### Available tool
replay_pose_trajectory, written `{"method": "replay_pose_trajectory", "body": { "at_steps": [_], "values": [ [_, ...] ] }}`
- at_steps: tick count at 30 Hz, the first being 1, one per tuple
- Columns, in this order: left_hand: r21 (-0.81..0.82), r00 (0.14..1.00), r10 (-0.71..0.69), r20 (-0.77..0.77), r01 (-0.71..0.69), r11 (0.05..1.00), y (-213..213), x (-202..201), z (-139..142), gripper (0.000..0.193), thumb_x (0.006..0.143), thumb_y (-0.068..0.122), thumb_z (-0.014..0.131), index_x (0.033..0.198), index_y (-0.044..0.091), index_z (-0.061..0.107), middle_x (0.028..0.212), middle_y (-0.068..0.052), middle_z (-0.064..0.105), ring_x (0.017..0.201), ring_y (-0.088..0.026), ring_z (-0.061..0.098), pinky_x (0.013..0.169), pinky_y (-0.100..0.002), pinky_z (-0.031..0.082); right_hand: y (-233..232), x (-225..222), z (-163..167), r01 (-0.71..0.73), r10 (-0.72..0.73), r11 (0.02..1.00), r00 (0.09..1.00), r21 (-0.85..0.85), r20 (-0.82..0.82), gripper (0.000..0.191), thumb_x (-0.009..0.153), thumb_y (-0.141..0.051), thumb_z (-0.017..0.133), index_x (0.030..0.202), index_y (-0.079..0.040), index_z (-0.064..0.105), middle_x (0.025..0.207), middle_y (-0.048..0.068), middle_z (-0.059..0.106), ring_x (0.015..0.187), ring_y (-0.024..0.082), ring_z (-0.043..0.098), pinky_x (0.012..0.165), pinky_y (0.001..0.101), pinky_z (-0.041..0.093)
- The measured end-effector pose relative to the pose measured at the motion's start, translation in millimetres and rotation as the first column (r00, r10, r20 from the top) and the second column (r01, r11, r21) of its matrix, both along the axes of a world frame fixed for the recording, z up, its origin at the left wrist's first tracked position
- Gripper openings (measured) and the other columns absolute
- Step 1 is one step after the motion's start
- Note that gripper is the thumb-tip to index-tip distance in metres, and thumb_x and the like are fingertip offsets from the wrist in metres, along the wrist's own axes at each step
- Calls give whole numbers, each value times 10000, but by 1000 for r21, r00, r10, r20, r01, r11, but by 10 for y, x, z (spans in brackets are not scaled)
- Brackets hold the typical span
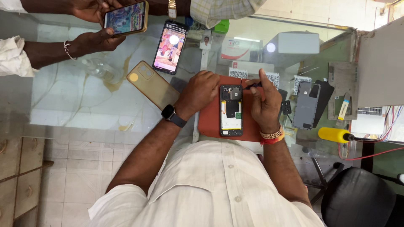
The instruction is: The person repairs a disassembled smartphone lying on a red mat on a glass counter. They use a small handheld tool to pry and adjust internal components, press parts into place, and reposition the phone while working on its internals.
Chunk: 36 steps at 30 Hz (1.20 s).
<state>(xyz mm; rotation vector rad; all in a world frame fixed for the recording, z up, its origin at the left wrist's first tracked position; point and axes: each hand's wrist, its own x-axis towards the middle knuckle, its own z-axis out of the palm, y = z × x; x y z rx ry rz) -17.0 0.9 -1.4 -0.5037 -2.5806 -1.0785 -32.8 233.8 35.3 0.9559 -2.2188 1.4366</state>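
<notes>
A rust-red mat, a tan-gold phone cover, a grey back panel, a yellow-handled tool.

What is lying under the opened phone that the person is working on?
A reddish-brown mat lies under the opened phone, and the mat rests on the glass counter. The left hand steadies the phone. The mat area directly beneath the phone is covered and cannot be seen.

Bright, even daylight, sharply rendered
Glare is being thrown off the glass counter; edges are being bent by the wide lens.
</notes>
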Motion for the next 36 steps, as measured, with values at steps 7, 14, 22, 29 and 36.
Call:
{"method": "replay_pose_trajectory", "body": {
  "at_steps": [7,14,22,29,36],
  "values": [
    [71,999,-23,24,21,997,-48,94,12,148,819,-42,662,917,41,589,872,-104,630,868,-342,598,784,-453,502,-49,-11,-27,55,-50,997,995,58,-88,511,995,12,730,1460,-102,554,1043,151,662,947,243,689,830,320,593],
    [108,999,9,-41,-5,994,-132,232,305,454,834,23,743,1261,38,591,1261,-145,651,1201,-345,608,1006,-429,513,-76,-11,40,52,-50,998,996,20,-72,487,998,7,694,1450,-77,535,1089,157,659,998,240,686,855,337,582],
    [446,959,231,-162,-137,884,-410,497,676,871,882,187,841,1596,171,344,1669,-217,344,1481,-338,431,1101,-408,519,-42,-34,20,29,-29,999,999,38,12,492,1021,74,626,1480,-66,520,1164,132,688,1034,231,700,883,331,581],
    [267,802,207,-561,-61,962,-729,663,1055,755,861,295,844,1429,108,384,1448,-164,505,1362,-317,516,1112,-491,485,-68,-33,8,44,-44,998,999,46,8,526,1021,136,599,1491,-86,517,1166,116,683,1024,228,709,873,317,596],
    [-134,972,-25,-235,-7,991,-413,541,852,407,881,276,825,1148,-7,706,1215,-129,703,1098,-296,649,949,-447,520,-100,-28,-2,118,-113,990,991,74,-73,559,993,103,718,1476,-104,528,1113,128,650,991,235,705,875,334,591]
  ]
}}
